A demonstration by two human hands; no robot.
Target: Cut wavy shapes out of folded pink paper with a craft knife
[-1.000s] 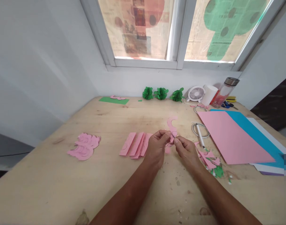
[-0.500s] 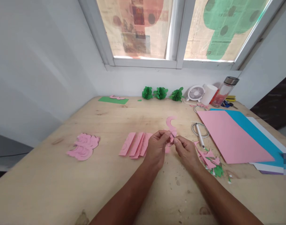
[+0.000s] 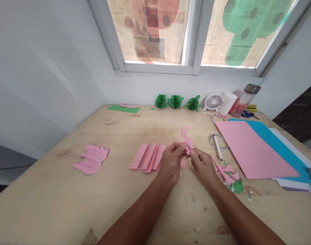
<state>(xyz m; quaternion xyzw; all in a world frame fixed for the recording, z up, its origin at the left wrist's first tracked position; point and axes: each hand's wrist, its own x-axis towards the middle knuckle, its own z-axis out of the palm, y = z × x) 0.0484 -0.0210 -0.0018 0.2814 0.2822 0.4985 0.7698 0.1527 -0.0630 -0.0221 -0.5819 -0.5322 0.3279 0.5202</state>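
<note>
In front of me, a curved pink paper cutout (image 3: 186, 133) stands up from between my hands. My left hand (image 3: 172, 160) is closed, pinching the lower part of the paper between thumb and fingers. Close against it on the right, my right hand (image 3: 202, 162) is closed too, its thumb and finger meeting at the paper's lower edge. A thin dark line shows at those fingertips; what it belongs to is hidden. Left of my hands lie several folded pink paper strips (image 3: 150, 157) with drawn curves. Farther left sits a pile of pink scalloped cutouts (image 3: 93, 158).
Pink and green scraps (image 3: 228, 175) lie right of my hands, below a white pen (image 3: 218, 148). Pink card (image 3: 255, 149) covers blue and white sheets. Along the wall stand green paper shapes (image 3: 175, 101), a small fan (image 3: 213, 102) and a bottle (image 3: 246, 100).
Both hands stay in nearly the same place. The lower part of the pink paper has turned slightly between my fingers, and the whole view has shifted a little.
</note>
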